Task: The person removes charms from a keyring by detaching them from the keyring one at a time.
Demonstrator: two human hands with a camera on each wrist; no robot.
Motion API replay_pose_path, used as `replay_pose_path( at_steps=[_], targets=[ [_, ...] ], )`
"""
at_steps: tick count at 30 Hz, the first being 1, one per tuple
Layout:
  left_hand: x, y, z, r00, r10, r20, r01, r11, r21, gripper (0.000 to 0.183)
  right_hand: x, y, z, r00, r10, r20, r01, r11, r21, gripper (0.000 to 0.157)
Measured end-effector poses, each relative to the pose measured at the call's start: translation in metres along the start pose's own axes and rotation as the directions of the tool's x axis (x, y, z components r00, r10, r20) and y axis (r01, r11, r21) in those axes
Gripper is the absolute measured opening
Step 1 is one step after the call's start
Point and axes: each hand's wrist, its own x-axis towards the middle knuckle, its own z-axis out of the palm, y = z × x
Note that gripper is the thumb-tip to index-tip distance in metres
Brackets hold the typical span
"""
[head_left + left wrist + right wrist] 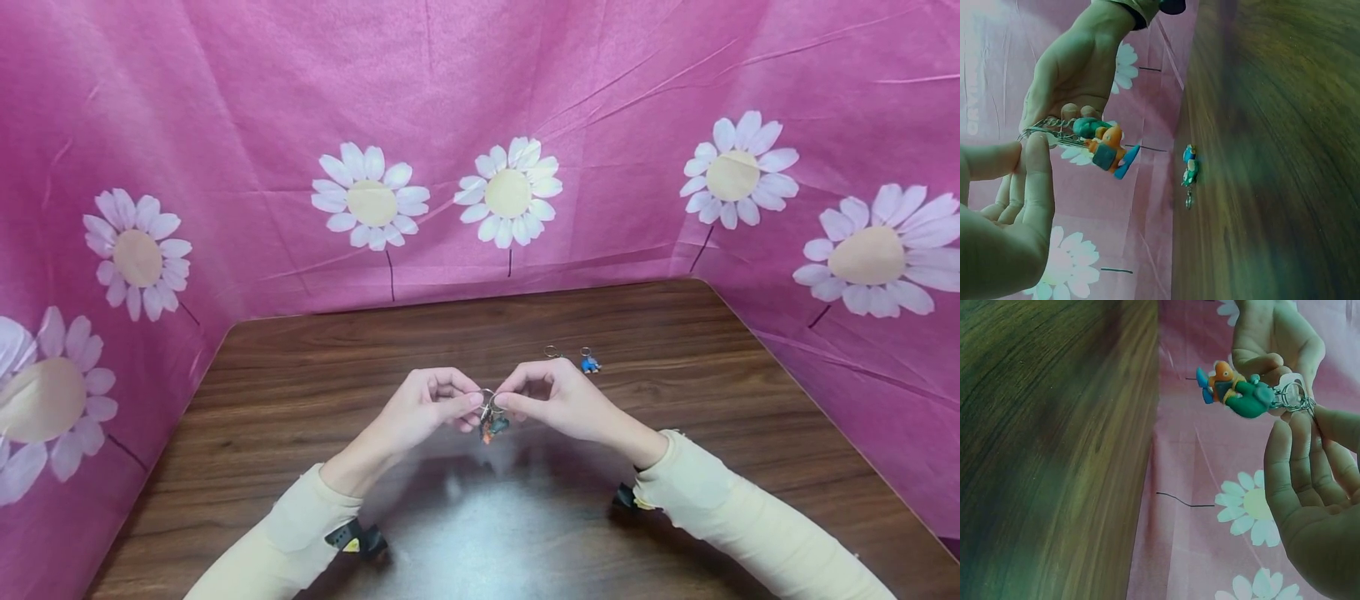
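Note:
My left hand [427, 408] and right hand [558, 400] meet above the middle of the table. Each one pinches a metal key ring [487, 392] between thumb and fingertips, and the rings touch or overlap. Below them dangle an orange figure keychain [1110, 140] with blue feet and a green figure keychain [1250, 400], hanging close together on short chains. A flat silvery piece [1291, 380] shows beside the chains in the right wrist view. Whether the rings are linked cannot be made out.
On the brown wooden table [300, 367], beyond the right hand, lie a blue figure keychain [590, 364] and another key ring [552, 351], partly hidden by that hand. A pink cloth [450, 83] with white daisies encloses the table's back and sides.

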Motion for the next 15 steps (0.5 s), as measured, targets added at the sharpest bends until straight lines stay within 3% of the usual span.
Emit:
replay_pose_path(
  at_steps=[7,15],
  targets=[
    [-0.0009,-0.0009,0.0012,1.0,0.012,-0.001,-0.012,0.999,-0.037,0.015,0.0,-0.0009,0.0012,0.999,-0.041,-0.002,0.041,0.999,0.012,0.006],
    [-0.0013,-0.0035,0.0029,1.0,0.011,0.003,-0.011,0.996,-0.094,0.008,-0.0001,-0.0014,0.004,0.985,-0.172,-0.027,0.171,0.985,-0.019,0.01]
  ],
)
